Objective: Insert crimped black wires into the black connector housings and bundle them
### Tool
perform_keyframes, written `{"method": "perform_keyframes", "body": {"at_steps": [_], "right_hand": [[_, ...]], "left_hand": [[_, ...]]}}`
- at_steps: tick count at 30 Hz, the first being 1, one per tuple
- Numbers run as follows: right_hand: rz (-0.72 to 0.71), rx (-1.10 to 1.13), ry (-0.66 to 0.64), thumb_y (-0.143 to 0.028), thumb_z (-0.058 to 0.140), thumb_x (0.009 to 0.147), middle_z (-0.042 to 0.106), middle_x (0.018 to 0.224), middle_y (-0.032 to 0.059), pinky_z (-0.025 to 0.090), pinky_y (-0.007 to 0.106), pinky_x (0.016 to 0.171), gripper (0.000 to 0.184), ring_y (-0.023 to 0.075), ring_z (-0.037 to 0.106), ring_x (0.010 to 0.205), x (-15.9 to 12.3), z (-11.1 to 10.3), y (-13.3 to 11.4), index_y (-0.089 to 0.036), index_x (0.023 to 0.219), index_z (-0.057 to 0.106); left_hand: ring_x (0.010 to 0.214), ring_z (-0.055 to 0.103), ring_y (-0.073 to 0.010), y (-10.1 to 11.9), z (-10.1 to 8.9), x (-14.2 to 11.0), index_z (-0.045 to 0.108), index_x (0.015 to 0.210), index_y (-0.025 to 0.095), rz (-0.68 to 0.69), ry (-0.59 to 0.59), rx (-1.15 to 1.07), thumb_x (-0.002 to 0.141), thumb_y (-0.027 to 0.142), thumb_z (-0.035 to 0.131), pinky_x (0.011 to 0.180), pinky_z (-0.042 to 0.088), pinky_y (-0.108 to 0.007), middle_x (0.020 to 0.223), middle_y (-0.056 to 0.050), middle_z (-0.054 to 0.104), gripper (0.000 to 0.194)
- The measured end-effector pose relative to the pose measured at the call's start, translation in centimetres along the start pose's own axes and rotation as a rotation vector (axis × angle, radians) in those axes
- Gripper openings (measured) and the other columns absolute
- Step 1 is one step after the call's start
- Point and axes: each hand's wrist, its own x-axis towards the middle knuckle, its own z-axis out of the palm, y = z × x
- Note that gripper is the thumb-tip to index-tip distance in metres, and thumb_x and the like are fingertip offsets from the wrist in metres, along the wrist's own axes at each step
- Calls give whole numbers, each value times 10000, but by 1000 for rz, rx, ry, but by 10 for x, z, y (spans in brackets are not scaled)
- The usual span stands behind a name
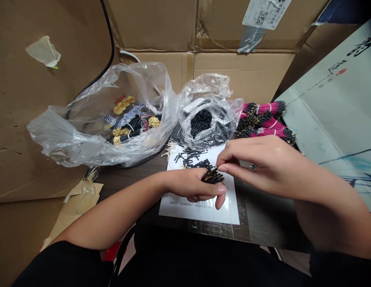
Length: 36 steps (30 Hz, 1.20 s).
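Observation:
My left hand (200, 186) is closed round a bundle of thin wires with black sleeves and gold tips (212, 175), whose ends stick up out of the fist. Just above them is my right hand (251, 161), thumb and forefinger pinched together at the bundle's upper edge. Whatever small piece lies in that pinch is too small to make out. Beyond my left hand, short loose black sleeves (193, 156) are scattered on a white printed sheet (197, 213).
A clear plastic bag of black sleeves (201, 122) stands behind the sheet. To its left is a larger plastic bag (80, 145) with gold-tipped bundles. Pink and black wire bundles (270, 121) lie at the right. Cardboard walls (161, 28) enclose the table's back and left.

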Motion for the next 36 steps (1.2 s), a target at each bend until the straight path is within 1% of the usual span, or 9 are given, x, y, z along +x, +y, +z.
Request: {"method": "perform_keyframes", "body": {"at_steps": [5,11,15,18,23,26,31,36], "right_hand": [[15,6,-13,-211,520,919,623,795,20,409,234,641,116,97,532,682,2,0,-1,-162,909,625],[48,101,-31,-220,541,907,641,806,15,416,231,650,98,97,546,692,2,1,2,-172,914,626],[72,139,-46,-224,552,899,647,791,9,416,230,642,87,96,554,683,2,2,3,-177,887,624],[57,103,-32,-219,539,905,643,801,14,417,234,647,95,100,555,694,2,2,1,-173,898,622],[-33,-10,-24,-189,478,930,618,814,34,413,239,647,146,109,545,714,0,5,-4,-153,921,619],[-61,-63,-21,-193,458,938,608,793,37,409,240,630,171,113,536,698,0,5,-4,-151,914,622],[-39,-104,-3,-185,465,930,596,765,34,402,236,605,173,109,520,669,1,5,-2,-148,868,622],[-88,-124,20,-149,468,922,575,771,27,396,235,608,154,106,505,675,1,4,1,-160,904,620]], "left_hand": [[434,294,-72,0,0,0,585,862,128,-1,8,41,949,477,433,431,262,-229,515,64,297,390],[432,308,-73,0,0,0,587,865,129,-2,-1,64,949,494,421,430,267,-228,518,61,309,410],[435,315,-72,0,-1,0,595,862,126,-1,17,120,943,508,424,431,274,-225,522,59,311,426],[438,319,-70,-1,-1,0,601,873,126,0,29,140,940,514,428,434,281,-221,527,61,308,430],[436,300,-69,-1,-1,0,595,874,126,-43,62,114,925,534,446,427,267,-218,524,65,301,438],[433,291,-71,0,0,0,591,874,127,-53,51,97,922,543,444,423,261,-222,523,66,296,444],[441,302,-74,0,-1,0,589,860,136,-45,41,115,935,532,422,434,272,-226,529,61,297,436],[439,286,-73,1,0,-1,584,844,135,-41,8,71,936,516,432,429,256,-228,527,59,295,420]]}}
